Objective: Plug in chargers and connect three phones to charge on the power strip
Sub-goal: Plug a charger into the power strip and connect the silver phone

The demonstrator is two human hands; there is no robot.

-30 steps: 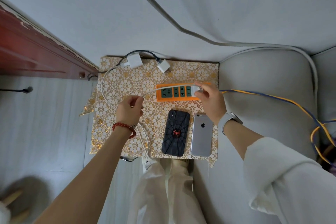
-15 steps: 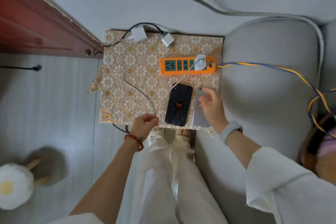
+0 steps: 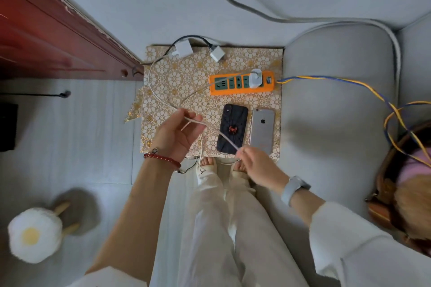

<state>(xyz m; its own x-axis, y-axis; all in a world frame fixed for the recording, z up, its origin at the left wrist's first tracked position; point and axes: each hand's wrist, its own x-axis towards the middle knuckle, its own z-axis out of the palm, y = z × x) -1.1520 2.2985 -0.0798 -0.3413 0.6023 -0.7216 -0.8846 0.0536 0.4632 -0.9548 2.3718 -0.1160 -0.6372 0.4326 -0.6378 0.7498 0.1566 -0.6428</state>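
From the head camera, looking straight down, a small square worktop [image 3: 177,81] covered in a glossy gold-and-white flower-patterned sheet stands between a dark red wooden frame [image 3: 58,37] on the left and a grey padded sofa [image 3: 338,109] on the right.

The only marks to read are logos. The silver phone [image 3: 262,130], lying back up at the near right, carries a dark apple logo; its shell looks like smooth metal. Just left of it, the black phone [image 3: 232,131] wears a textured web-lined case with a red spider emblem. No lettering is legible on the strip.

The strip [image 3: 241,82] is a long orange plastic bar with dark green sockets, lying at the far right of the worktop. A rounded white charger [image 3: 255,78] is plugged in near its right end. A twisted blue-and-yellow lead [image 3: 345,81] runs off right over the sofa. Two more square white plugs [image 3: 183,50] [image 3: 217,53] lie at the far edge, loose.

A thin white cable [image 3: 186,98] loops from the charger toward the near side. The left hand [image 3: 177,135], with a red bead bracelet, has its grip loosely curled, pinching the cable between thumb and fingertips. The right hand [image 3: 256,163], with a pale watch, pinches the same cable tightly, over the near edge by the black phone.
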